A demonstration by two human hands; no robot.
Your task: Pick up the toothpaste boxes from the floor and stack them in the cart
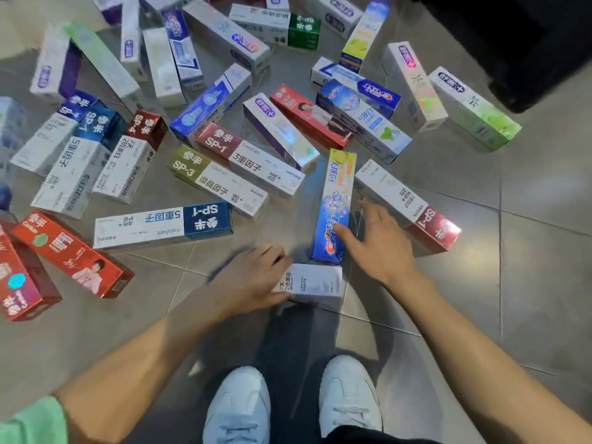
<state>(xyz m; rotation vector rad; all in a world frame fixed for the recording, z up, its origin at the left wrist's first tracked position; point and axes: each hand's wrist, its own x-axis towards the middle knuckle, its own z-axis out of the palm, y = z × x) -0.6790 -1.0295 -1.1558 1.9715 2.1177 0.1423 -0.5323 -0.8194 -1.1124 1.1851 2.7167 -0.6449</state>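
Keep left hand (256,280) pinching the white box (315,282), then close the spread, empty right hand (379,241) squarely round the blue box (334,206) just beyond that white box.

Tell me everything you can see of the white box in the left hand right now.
The white box is a long cardboard toothpaste carton, seen end-on and foreshortened, with dark printed characters near the gripped end and fine grey text further along. It looks closed and undamaged. The left hand holds its left end, fingers curled round it, just above or on the grey tiled floor; which, I cannot tell. It sits just ahead of the white shoes, close below the end of the blue and yellow box that the right hand touches.
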